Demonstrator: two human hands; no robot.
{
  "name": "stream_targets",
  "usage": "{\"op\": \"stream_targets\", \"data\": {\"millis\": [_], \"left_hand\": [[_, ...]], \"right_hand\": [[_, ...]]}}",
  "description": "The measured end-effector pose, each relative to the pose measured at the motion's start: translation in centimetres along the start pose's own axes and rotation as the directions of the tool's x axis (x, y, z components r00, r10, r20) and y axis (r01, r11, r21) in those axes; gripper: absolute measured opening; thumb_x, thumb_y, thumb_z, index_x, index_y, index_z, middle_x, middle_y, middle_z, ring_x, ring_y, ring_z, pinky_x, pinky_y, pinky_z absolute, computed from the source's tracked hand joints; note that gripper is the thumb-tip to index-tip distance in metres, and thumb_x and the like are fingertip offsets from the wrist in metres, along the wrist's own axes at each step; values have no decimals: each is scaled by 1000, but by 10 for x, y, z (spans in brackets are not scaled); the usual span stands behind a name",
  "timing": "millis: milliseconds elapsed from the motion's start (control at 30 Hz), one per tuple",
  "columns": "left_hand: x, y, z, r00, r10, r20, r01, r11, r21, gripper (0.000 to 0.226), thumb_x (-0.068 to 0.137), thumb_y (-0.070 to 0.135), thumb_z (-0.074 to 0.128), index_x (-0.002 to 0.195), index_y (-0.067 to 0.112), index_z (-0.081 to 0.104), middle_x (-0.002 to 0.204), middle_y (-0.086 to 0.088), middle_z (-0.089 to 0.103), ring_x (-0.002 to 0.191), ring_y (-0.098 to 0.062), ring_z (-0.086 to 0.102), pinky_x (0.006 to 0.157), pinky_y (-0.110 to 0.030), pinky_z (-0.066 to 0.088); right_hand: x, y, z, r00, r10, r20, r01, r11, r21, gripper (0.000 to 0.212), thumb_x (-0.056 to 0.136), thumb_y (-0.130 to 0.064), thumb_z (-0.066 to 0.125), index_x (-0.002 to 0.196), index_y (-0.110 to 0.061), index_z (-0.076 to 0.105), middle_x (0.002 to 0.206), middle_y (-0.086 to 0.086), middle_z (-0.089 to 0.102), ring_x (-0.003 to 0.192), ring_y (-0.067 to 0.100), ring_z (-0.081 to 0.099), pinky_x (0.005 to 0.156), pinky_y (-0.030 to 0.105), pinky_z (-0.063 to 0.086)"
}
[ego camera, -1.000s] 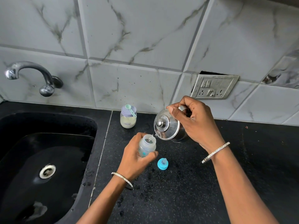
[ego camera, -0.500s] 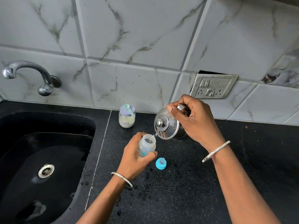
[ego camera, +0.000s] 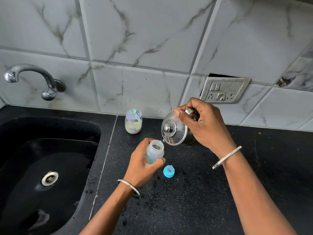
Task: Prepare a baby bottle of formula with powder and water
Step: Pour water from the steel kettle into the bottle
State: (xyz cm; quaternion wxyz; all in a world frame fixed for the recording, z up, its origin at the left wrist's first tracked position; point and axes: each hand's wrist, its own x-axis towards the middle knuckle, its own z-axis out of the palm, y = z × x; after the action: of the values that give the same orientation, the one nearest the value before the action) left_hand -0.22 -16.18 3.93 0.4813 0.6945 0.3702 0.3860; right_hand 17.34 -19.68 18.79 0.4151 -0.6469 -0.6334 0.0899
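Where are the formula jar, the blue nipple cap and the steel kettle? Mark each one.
formula jar [ego camera: 133,126], head view, on its glass body.
blue nipple cap [ego camera: 168,172], head view, on its blue ring.
steel kettle [ego camera: 171,131], head view, on its lid.

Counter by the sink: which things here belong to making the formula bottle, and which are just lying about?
In use for the job:
- baby bottle, held by the left hand
- steel kettle, tipped by the right hand
- formula jar with scoop on its lid
- blue teat cap

Just there:
- tap
- sink
- wall socket
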Motion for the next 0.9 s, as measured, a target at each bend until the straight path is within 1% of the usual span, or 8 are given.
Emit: {"op": "stream_targets", "data": {"millis": [133,267,367,467,633,733,800,900], "left_hand": [[1,2,-1,1000,1,5,-1,1000,4,39,72,39,75,105,34,54,102,11,64,92,-8,60,76,-22,52],[0,3,-4,1000,16,21,-16,1000,-19,46,74,46,80,111,32,58,106,10,66,95,-10,62,80,-24,53],[0,4,-6,999,8,39,-5,998,-67,58,69,53,84,119,34,59,113,10,67,104,-10,64,88,-24,54],[0,2,-7,999,-3,44,9,992,-122,65,67,43,91,124,32,60,118,9,69,110,-12,65,93,-25,53],[0,3,-8,1000,3,-3,-4,982,-190,84,61,35,95,134,32,54,124,20,67,118,-5,63,93,-13,49],[0,4,-8,999,-6,-44,-4,975,-222,98,55,39,98,138,39,45,119,16,69,116,-6,64,95,-15,51],[0,4,-8,998,-7,-69,-9,973,-229,105,50,43,97,140,38,42,113,14,72,111,-7,67,95,-15,51],[-1,4,-8,997,5,-80,-23,974,-225,107,53,34,99,142,33,40,111,19,71,108,-8,68,92,-13,50]], "right_hand": [[1,0,0,1000,1,2,-1,1000,7,24,94,-24,73,82,-6,62,89,-13,76,59,-6,54,56,8,40],[2,-2,0,1000,-10,0,10,1000,3,24,94,-25,74,80,-10,61,89,-12,76,62,-10,57,57,5,39],[3,-4,-1,1000,-23,3,23,1000,-11,23,94,-26,74,79,-15,60,90,-11,77,63,-11,58,57,5,39],[3,-6,-1,1000,-26,10,26,1000,-15,22,93,-26,75,81,-14,61,93,-11,77,66,-11,59,59,5,41],[3,-8,-2,999,-30,14,30,999,-27,21,93,-26,75,81,-16,61,95,-12,77,69,-11,61,61,5,42],[3,-9,-2,999,-30,15,30,999,-16,21,94,-25,74,81,-18,59,96,-12,77,73,-11,63,63,5,43],[3,-9,-2,999,-29,16,29,1000,7,21,94,-24,74,81,-18,58,97,-11,78,77,-9,65,65,5,45],[3,-10,-2,999,-39,19,39,999,13,20,94,-22,74,82,-16,59,98,-11,77,80,-10,65,67,5,45]]}}
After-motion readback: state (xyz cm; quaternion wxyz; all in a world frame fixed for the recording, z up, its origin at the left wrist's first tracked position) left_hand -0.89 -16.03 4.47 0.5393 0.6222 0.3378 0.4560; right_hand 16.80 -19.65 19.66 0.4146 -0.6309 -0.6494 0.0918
